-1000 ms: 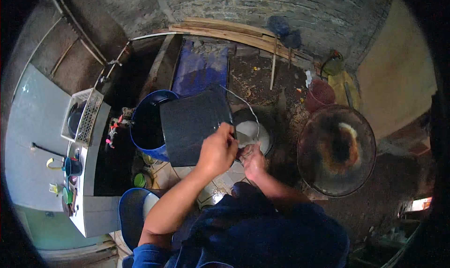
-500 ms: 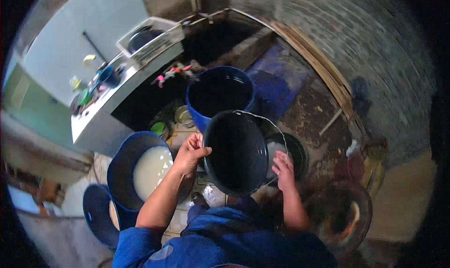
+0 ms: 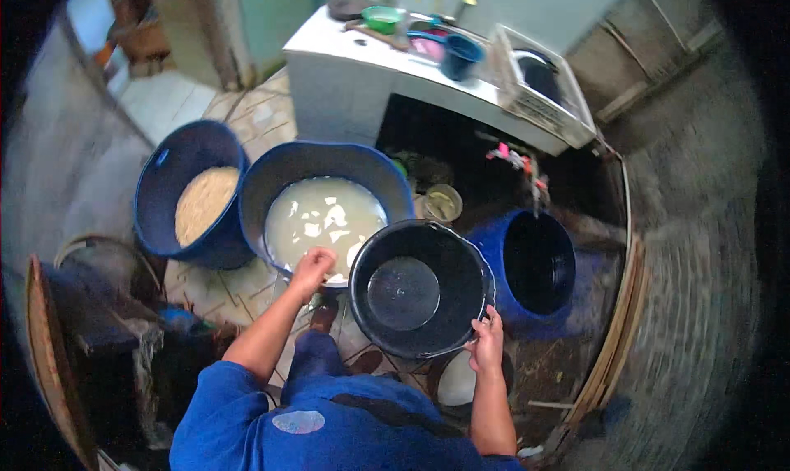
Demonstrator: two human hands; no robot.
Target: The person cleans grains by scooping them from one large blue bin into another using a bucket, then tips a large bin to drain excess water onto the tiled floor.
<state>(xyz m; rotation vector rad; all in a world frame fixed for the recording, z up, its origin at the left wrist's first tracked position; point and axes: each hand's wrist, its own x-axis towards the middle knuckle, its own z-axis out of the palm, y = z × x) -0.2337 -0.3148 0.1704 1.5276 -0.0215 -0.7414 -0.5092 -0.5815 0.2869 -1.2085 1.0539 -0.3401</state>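
1. Floor: pale, irregular tiles (image 3: 222, 294) with dark joints ran under the vessels; the ground at the lower right was darker and rougher.
2. Room: a ridged grey wall (image 3: 695, 306) rose at the right edge, long wooden planks (image 3: 617, 331) along its foot. A smooth white counter (image 3: 317, 43) crossed the top centre, bearing a green bowl (image 3: 382, 16), a dark-blue dipper (image 3: 461, 57) and a white lattice-sided basket (image 3: 535, 109).
3. Main vessel: the black bucket (image 3: 461, 277), round, smooth and tapered, was tilted with its mouth toward the camera, just below and right of frame centre. A thin wire handle (image 3: 491, 273) curved along its right side.
4. Right hand (image 3: 487, 339): fingers grasped the bucket at its lower-right rim, by the wire.
5. Left hand (image 3: 314, 269): fingers loosely curled at the near edge of a wide blue tub (image 3: 257, 195); could not tell whether they pinched or touched anything.
6. Contents: the tub held cloudy, pale liquid (image 3: 296, 212) with bright reflections. The deep blue bin (image 3: 155, 199) at left held a tan, grainy mass (image 3: 207, 199).
7. A blue barrel (image 3: 492, 239) with a dark interior stood right of the bucket.
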